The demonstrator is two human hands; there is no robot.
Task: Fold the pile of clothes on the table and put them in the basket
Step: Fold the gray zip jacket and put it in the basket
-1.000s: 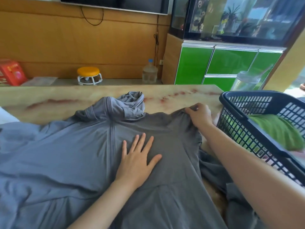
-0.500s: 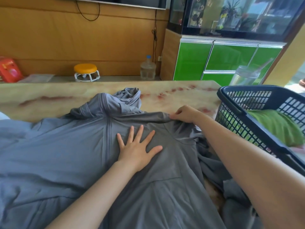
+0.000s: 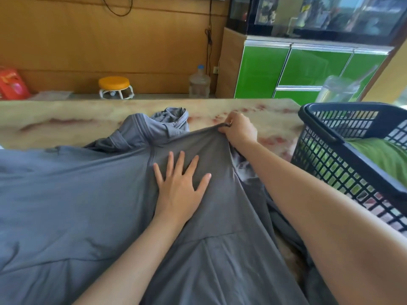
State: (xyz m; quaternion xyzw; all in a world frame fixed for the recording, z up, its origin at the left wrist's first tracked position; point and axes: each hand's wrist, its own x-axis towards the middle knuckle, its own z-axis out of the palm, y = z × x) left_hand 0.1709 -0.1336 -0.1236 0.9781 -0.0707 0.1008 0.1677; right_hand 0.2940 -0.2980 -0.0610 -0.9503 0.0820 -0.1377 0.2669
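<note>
The table [image 3: 66, 119] carries 1 hoodie [image 3: 88, 194] and 1 basket [image 3: 330, 138] holding 1 green garment [image 3: 383, 155]; beyond it stand 1 stool [image 3: 114, 83] and 1 bottle [image 3: 199, 84].

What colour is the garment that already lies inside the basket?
Green; the garment shows in the head view, inside the dark basket.

A grey hooded jacket [image 3: 88, 194] lies spread across the tabletop [image 3: 66, 119], hood [image 3: 174, 116] bunched at 12 o'clock, one shoulder edge lifted. At 3 o'clock, a dark mesh basket [image 3: 330, 137] holds a green garment [image 3: 378, 155].
</note>
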